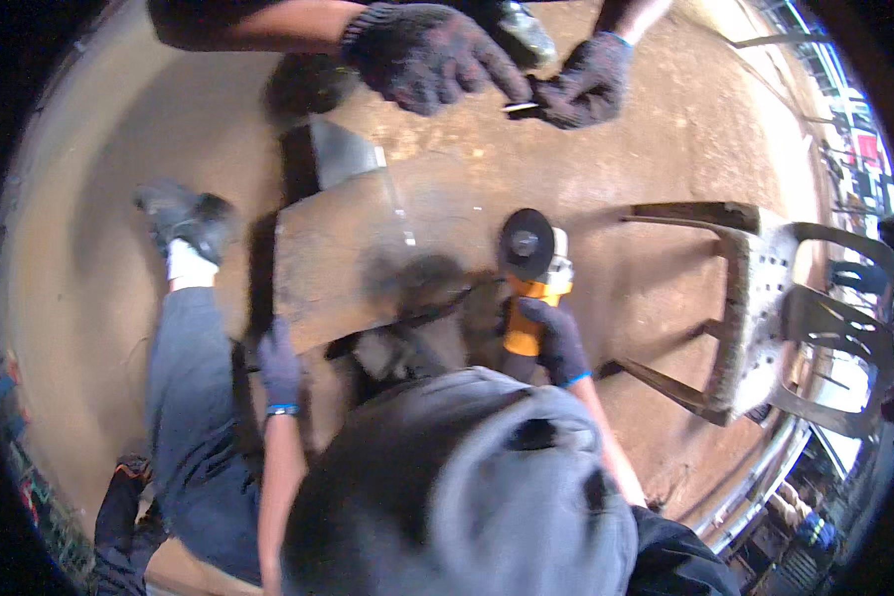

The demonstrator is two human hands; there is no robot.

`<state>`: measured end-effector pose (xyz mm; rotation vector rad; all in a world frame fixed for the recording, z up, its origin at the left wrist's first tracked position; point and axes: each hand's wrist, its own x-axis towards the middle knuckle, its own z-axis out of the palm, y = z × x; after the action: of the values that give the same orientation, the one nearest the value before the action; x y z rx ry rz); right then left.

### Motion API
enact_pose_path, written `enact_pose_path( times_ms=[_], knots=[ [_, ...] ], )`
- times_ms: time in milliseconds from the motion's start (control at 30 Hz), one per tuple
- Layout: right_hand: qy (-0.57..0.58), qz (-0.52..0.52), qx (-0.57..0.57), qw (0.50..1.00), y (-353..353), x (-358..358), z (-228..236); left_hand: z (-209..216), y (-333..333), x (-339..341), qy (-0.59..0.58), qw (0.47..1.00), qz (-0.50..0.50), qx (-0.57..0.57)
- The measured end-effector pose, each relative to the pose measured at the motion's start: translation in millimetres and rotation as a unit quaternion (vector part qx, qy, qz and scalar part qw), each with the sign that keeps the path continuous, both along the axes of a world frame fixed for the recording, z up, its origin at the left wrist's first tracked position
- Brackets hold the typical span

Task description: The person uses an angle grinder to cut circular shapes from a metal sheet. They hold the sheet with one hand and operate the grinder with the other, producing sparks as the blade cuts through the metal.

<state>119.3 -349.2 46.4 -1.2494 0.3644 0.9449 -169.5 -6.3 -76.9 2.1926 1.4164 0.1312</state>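
My right hand (556, 338), in a dark glove, is wrapped round the yellow body of an angle grinder (524, 328). Its dark disc (526, 243) faces up, to the right of a flat brownish sheet (343, 253). At the sheet's near left corner, my gloved left hand (280, 368) appears closed on the edge, though its fingers are blurred. Across from me, a co-worker's gloved left-side hand (432, 60) reaches toward their other gloved hand (586, 84), which pinches a small dark piece with a bright strip (520, 106).
A grey metal piece (343, 154) lies against the sheet's far edge. To the right, a worn plastic chair (750, 308) lies on its side. My left leg (194, 387) stretches out on the left, and a rounded grey cloth shape (447, 487) fills the lower middle.
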Motion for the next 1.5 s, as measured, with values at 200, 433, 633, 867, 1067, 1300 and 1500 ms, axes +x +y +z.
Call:
enact_pose_path(
  times_ms=[200,433,633,867,1067,1300,1500],
  knots=[
    [-0.052,-0.002,0.002,0.999,3.2,-2.0,-11.8,23.0,5.8,1.0,-0.015,0.997,-0.046,-0.059],
    [-0.032,0.0,0.027,0.999,-4.6,3.8,-18.7,48.2,0.3,27.3,-0.019,0.981,0.088,-0.173],
    [-0.04,-0.006,0.008,0.999,5.8,7.0,-14.5,45.1,-1.8,12.6,-0.003,0.991,-0.008,-0.133],
    [-0.096,0.087,-0.015,0.991,29.7,4.0,-13.9,-0.2,12.4,-18.6,0.13,0.965,-0.217,0.072],
    [-0.078,0.086,-0.014,0.993,37.4,-0.8,-19.1,17.7,8.2,-9.5,0.074,0.966,-0.219,0.114],
    [-0.088,0.093,0.013,0.992,34.4,3.9,-16.7,54.8,3.7,20.3,0.137,0.981,-0.078,-0.117],
    [-0.051,0.066,0.013,0.996,34.9,2.9,-17.5,58.4,7.9,15.1,0.255,0.942,-0.218,-0.028]
  ],
)
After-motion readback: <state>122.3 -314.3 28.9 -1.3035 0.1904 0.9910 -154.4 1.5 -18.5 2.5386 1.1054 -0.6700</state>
